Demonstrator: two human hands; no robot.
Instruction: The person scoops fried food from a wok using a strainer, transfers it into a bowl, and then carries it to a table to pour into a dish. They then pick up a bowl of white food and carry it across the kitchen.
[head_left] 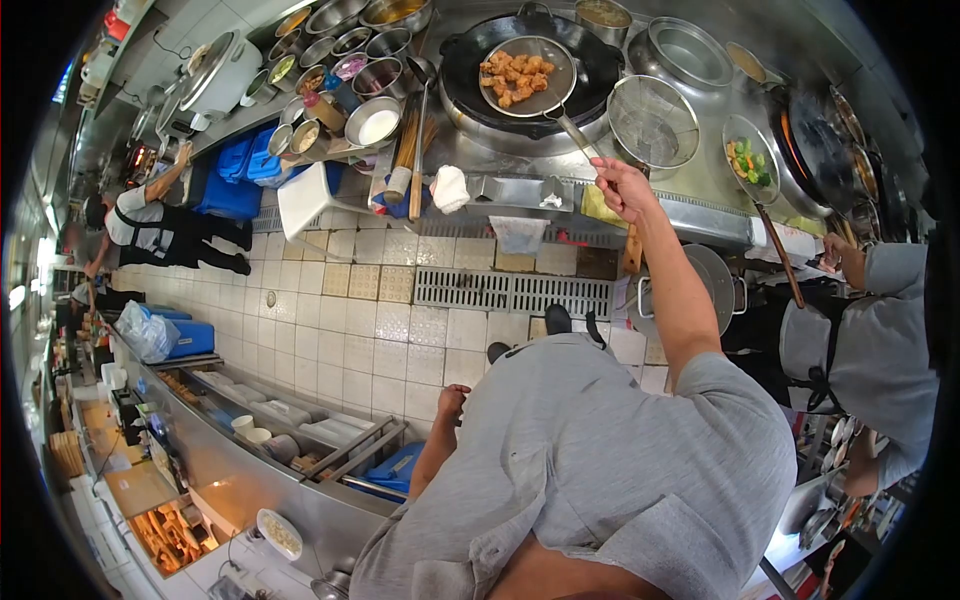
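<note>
My right hand [624, 190] is closed round the handle of a strainer [567, 125]. Fried brown pieces [514, 78] lie in the strainer's mesh bowl, over a large black wok [465, 75]. Just right of the wok rests a second, empty wire strainer [655, 122]. My left hand [454, 401] hangs low beside my body, above the tiled floor, its fingers curled; whether they hold anything is too small to tell.
Metal bowls of ingredients [378, 78] crowd the counter at upper left. A co-worker [850, 330] stands close on the right, near a strainer of vegetables [748, 160]. Another person [150, 225] works at far left. A white stool [305, 200] stands by the counter.
</note>
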